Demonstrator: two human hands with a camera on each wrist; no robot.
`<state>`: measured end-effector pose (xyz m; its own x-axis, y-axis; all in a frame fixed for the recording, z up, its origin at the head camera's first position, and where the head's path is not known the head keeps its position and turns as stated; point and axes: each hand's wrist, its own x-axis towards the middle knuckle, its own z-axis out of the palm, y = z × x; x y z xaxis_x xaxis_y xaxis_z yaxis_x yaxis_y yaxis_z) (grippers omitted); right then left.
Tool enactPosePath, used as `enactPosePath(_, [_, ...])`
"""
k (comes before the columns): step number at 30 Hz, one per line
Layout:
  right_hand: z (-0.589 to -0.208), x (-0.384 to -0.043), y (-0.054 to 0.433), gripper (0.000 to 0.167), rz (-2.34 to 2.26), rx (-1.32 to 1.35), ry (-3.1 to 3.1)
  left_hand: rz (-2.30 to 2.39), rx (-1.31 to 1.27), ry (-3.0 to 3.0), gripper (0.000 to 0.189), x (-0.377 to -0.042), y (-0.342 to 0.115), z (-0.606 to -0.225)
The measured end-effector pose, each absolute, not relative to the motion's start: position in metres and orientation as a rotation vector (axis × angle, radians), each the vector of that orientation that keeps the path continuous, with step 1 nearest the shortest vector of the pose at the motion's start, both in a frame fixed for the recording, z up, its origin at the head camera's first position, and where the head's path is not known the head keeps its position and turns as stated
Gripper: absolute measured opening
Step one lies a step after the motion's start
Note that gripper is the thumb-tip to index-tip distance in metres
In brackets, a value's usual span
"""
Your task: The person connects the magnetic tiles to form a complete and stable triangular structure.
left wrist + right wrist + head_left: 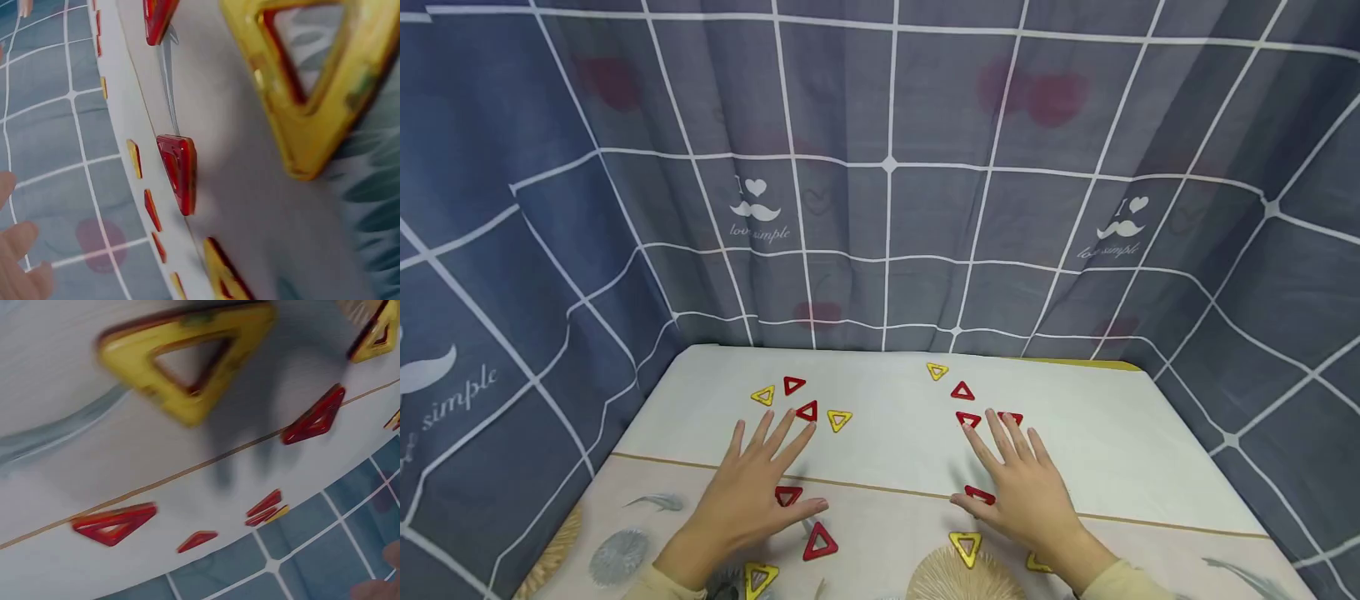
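Beyond the left hand (741, 492) and right hand (1026, 492), a checked blue-grey curtain (940, 208) rises behind a pale worktop (1097, 433).
Both hands are spread wide, palms down over the worktop, gripping nothing. A yellow triangle (749, 581) lies beside the left wrist; a larger red triangle (812, 542) sits just on the near side of the left thumb. Partly hidden at the right thumb is another red triangle (980, 492). Past the right hand's fingertips, farthest away, lies a small yellow triangle (937, 367). With no piece held, this looks like a ready stage; the next move probably calls for lowering one hand and pinching a single triangle's thin edge without nudging its neighbours.
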<state>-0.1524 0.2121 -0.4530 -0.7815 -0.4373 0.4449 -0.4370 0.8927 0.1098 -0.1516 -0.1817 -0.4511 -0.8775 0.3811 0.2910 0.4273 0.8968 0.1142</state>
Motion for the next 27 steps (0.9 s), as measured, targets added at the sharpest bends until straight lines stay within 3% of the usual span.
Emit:
enactPosePath(11, [-0.455, -0.150, 0.165, 0.091, 0.383, 0.616, -2.681, -0.655, -0.541, -3.010, 0.105, -0.138, -0.194, -0.455])
enactPosePath(27, [-0.474, -0.137, 0.128, 0.093, 0.917, 0.468, -2.830, -1.060, -0.561, -3.010, 0.095, -0.130, -0.184, -0.463])
